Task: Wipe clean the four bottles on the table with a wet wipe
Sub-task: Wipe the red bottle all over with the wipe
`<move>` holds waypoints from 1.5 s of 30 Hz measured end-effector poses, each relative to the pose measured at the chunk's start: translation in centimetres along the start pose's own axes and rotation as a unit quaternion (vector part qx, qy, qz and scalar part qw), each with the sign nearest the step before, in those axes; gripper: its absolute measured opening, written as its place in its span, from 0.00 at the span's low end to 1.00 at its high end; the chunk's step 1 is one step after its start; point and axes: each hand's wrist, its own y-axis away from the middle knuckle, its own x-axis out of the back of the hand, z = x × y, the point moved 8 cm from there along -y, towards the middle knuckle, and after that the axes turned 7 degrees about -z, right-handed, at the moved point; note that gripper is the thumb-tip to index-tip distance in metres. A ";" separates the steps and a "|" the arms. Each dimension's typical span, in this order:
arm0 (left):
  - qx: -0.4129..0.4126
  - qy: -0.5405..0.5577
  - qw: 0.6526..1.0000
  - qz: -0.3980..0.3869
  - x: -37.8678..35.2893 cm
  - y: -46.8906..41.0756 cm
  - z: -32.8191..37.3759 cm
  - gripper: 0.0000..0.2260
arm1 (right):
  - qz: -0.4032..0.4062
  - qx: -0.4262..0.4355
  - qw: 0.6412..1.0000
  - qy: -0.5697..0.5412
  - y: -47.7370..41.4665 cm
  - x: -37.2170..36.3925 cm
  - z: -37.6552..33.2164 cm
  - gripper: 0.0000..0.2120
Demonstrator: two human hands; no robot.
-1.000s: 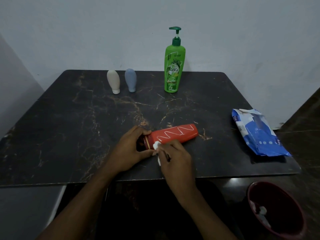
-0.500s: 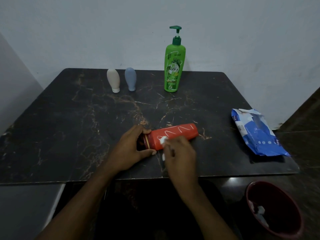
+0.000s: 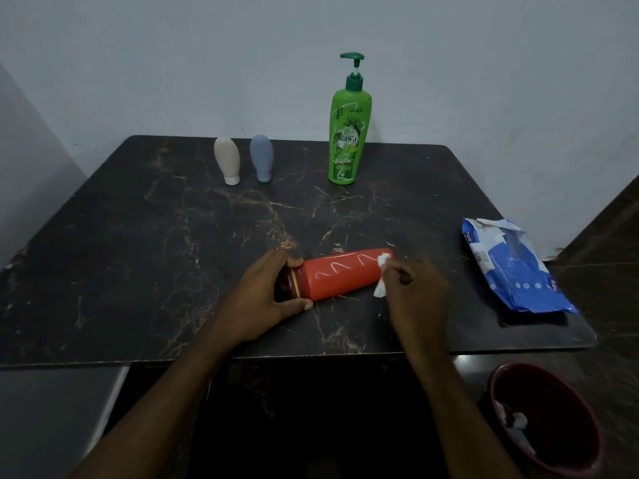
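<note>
Now, from the head camera: grips the cap end of the red bottle (image 3: 342, 276) with the left hand (image 3: 261, 302), fingers curled round it at nine o'clock. Pinches a white wet wipe (image 3: 382, 262) in the right hand's (image 3: 416, 295) curled fingers, touching the bottle's three-o'clock end. Holds that bottle sideways near the table's (image 3: 138, 271) six-o'clock edge.

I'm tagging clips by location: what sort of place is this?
Probably a plain room at home: a dark marble-patterned table against a bare wall, a green pump bottle and a red bin on the floor.
</note>
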 end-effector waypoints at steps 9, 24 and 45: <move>-0.014 0.000 1.000 0.015 0.1 0.1 0.1 0.26 | -0.064 0.189 0.980 -0.005 6.2 -6.4 -7.4 0.06; -0.007 0.006 1.000 0.003 -0.1 0.3 0.1 0.28 | -0.007 0.057 0.998 -0.007 1.8 -2.4 -2.7 0.06; -0.037 0.001 0.999 0.000 -0.1 0.6 0.8 0.28 | 0.024 -0.036 0.999 -0.004 -0.3 0.0 0.6 0.08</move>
